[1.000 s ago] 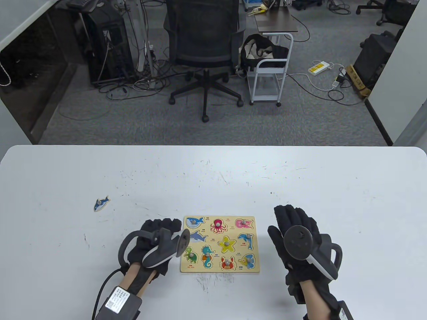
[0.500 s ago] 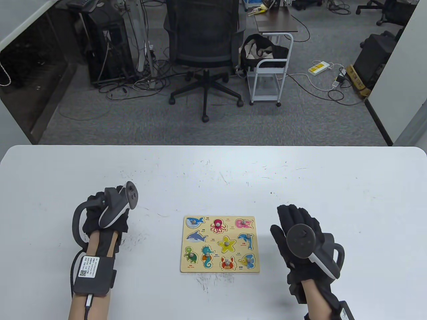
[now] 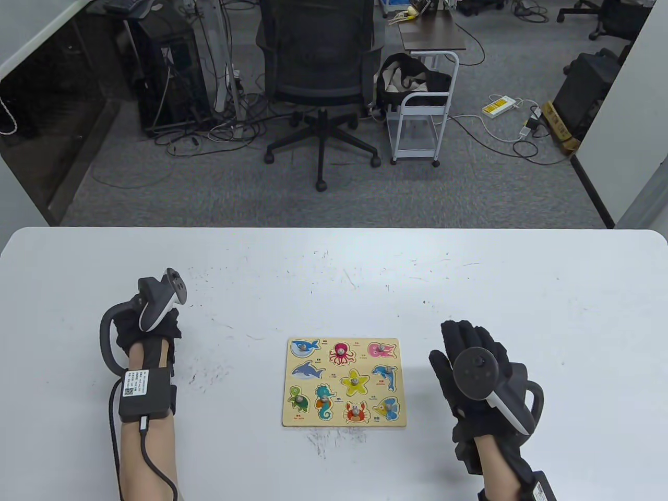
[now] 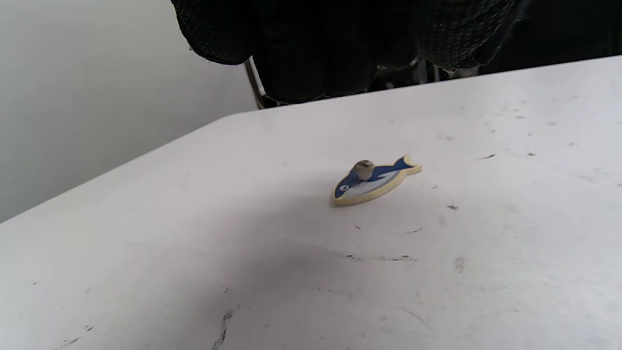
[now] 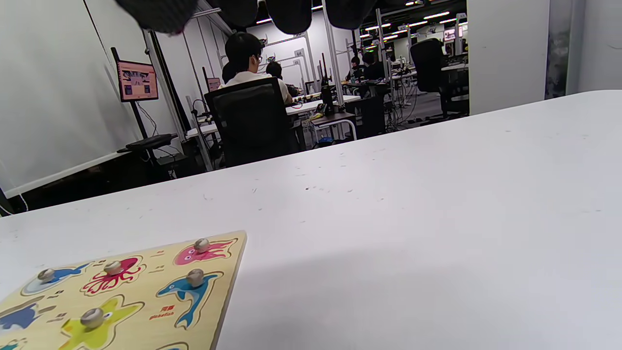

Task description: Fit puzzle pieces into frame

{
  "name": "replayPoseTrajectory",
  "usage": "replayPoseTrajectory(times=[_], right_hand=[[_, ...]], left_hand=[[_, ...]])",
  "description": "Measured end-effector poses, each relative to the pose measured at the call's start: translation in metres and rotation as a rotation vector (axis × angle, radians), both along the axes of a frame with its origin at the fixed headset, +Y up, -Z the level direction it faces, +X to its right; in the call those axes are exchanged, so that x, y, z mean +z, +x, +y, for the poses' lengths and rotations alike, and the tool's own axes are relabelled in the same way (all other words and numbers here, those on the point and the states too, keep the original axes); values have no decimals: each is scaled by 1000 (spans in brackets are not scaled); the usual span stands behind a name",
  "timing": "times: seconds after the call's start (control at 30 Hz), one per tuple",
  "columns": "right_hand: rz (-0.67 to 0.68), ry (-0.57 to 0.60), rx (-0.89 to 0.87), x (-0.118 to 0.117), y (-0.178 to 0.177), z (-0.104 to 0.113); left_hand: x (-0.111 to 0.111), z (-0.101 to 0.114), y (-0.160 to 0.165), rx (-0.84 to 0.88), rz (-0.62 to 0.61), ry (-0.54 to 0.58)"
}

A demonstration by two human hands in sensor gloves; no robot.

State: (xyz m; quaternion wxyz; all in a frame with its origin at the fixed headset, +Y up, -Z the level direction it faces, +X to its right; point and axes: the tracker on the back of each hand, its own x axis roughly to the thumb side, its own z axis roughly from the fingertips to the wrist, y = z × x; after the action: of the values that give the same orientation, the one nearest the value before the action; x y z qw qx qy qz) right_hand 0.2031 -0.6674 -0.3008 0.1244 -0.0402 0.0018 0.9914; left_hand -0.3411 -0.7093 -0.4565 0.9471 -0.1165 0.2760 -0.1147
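Note:
The wooden puzzle frame (image 3: 342, 421) lies at the table's front middle, with several sea-animal pieces seated in it. Its shark slot (image 3: 307, 370) at the left holds no knobbed piece. The loose blue shark piece (image 4: 374, 182) lies flat on the table, knob up. My left hand (image 3: 151, 326) hovers over it and hides it in the table view. In the left wrist view my fingers (image 4: 311, 63) hang above the piece, apart from it. My right hand (image 3: 464, 339) lies flat and empty to the right of the frame. The frame's right edge also shows in the right wrist view (image 5: 214, 311).
The white table (image 3: 469, 271) stretches wide behind and to both sides of the frame. An office chair (image 3: 318, 78) and a white cart (image 3: 422, 104) stand on the floor beyond the far edge.
My left hand has moved from the frame's left edge out to the far left, over the loose shark piece. My right hand has drifted slightly to the right.

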Motion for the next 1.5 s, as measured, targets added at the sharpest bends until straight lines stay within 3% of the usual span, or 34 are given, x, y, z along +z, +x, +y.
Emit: replayPoseTrajectory(times=[0.23, 0.6, 1.5], right_hand=[[-9, 7, 19, 1, -1, 1], [-13, -6, 32, -1, -3, -1], [-23, -39, 59, -2, -6, -3]], left_hand=[[-16, -29, -13, -2, 50, -7], [-34, -59, -16, -102, 76, 2], [-43, -78, -21, -161, 42, 32]])
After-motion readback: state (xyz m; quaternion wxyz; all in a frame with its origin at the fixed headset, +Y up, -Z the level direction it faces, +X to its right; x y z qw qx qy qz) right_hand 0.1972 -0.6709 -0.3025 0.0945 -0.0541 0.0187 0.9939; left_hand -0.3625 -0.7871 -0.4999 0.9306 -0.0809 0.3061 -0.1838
